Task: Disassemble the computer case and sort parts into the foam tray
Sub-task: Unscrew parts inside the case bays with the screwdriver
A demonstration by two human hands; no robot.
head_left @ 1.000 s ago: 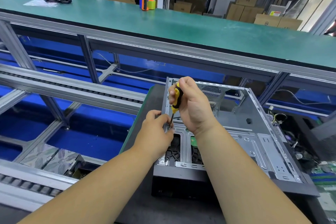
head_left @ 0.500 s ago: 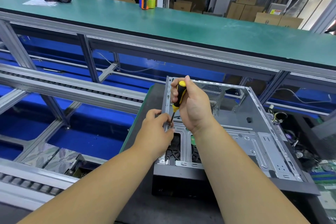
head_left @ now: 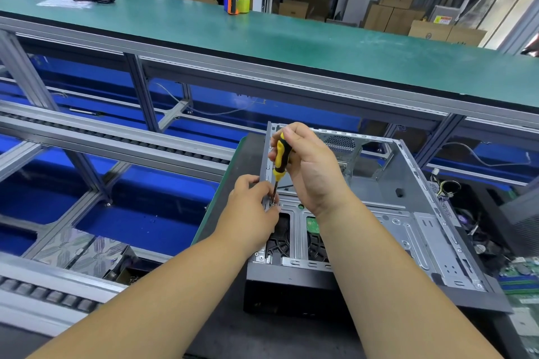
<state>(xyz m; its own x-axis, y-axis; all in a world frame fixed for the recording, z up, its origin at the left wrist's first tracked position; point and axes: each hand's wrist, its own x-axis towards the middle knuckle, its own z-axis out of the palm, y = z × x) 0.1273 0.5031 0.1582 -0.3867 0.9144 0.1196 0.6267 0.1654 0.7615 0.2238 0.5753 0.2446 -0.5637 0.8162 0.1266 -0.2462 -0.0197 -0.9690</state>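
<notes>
The computer case (head_left: 379,207) lies on its side at lower centre-right of the frame, its open face up, resting on a dark matte surface (head_left: 233,166) edged in green. We see a box of thin grey sheet metal, stamped with slots and small round holes, with a perforated vent grille at its far wall and a black ribbed fan guard low in the near bay beside a patch of green circuit board. A black plastic front panel closes the near end. Our right hand (head_left: 309,166) has its fingers wrapped round the yellow-and-black handle of a screwdriver (head_left: 280,159), held nearly upright with its thin shaft pointing down at the case's left rail. Our left hand (head_left: 250,207) has its fingers curled in a pinch at the shaft's tip against that rail; what they pinch is too small to tell. In the upper frame runs a long green-topped bench (head_left: 291,38) on aluminium framing.
</notes>
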